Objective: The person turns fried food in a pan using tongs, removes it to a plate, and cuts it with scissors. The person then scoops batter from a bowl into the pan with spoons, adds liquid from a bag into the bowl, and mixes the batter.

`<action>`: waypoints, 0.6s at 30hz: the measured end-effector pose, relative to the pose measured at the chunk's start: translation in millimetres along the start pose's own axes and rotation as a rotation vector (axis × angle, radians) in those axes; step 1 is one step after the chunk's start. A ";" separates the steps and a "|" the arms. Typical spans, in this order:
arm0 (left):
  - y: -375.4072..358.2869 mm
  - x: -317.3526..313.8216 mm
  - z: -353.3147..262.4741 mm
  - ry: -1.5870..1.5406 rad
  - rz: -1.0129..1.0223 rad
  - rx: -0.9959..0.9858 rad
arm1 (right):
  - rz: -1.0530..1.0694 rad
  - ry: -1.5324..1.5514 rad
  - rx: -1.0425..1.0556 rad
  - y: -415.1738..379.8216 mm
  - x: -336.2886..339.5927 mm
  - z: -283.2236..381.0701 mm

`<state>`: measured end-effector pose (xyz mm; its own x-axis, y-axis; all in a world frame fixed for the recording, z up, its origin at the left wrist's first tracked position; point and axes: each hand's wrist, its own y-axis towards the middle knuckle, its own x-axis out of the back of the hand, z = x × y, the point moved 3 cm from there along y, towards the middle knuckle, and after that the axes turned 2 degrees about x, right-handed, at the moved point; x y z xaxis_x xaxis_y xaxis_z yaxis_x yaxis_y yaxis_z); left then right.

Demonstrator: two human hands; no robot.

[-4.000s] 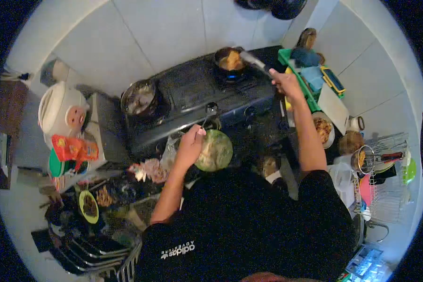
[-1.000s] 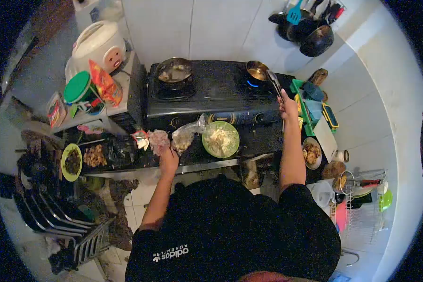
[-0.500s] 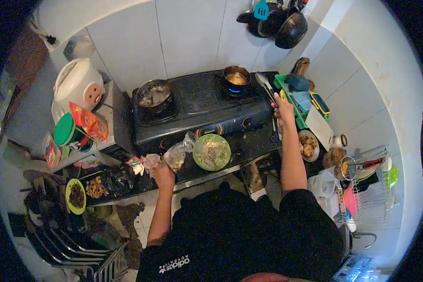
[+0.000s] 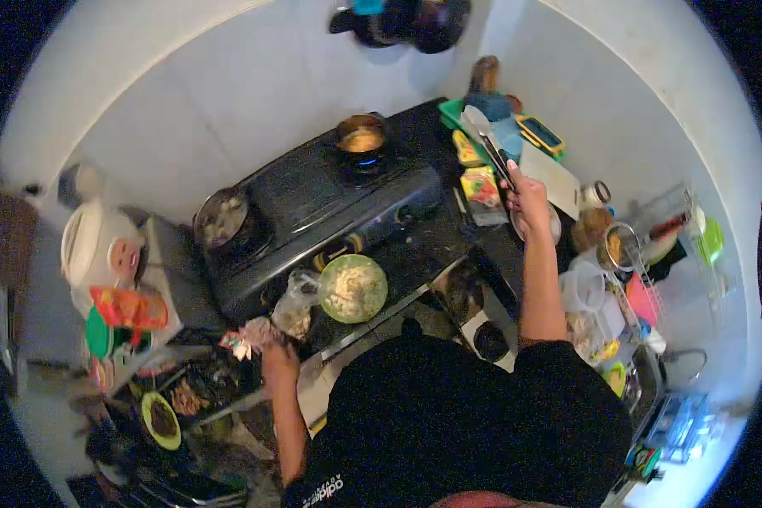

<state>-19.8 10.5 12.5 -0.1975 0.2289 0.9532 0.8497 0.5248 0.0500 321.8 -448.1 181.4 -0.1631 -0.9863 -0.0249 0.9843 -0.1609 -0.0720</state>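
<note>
My right hand (image 4: 527,199) is closed on the handle of metal tongs (image 4: 485,134), raised beside the green tray (image 4: 453,114) right of the stove. Near the counter's front edge, my left hand (image 4: 278,351) is blurred and touches a crumpled pinkish bundle (image 4: 258,332); its fingers are not clear. A clear plastic bag (image 4: 295,309) lies just beyond it, against a green bowl (image 4: 353,289) of pale food. On the black stove (image 4: 313,203), a small pot (image 4: 361,135) sits over a blue flame, and a larger pan (image 4: 223,222) with pale pieces stands at the left.
Left are a rice cooker (image 4: 97,254), an orange packet (image 4: 131,307) and a green plate (image 4: 161,421) of dark food. At the right stand a white cutting board (image 4: 550,178), a strainer (image 4: 620,245), plastic containers (image 4: 582,288) and a dish rack (image 4: 673,212). Pans (image 4: 436,21) hang above.
The view has turned, so the stove appears tilted and further left. My right hand, with the tongs, is now further from the stove, and yellow packets show beside the tray.
</note>
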 end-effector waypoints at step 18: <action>77.4 -181.3 -490.8 -0.089 0.248 -0.725 | -0.183 0.047 -0.037 -77.3 133.3 -40.1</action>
<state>321.7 -392.8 -10.2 0.0283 0.3510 0.9359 0.9759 -0.2122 0.0501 221.2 -565.6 143.7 -0.3432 -0.9377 -0.0549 0.9348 -0.3353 -0.1167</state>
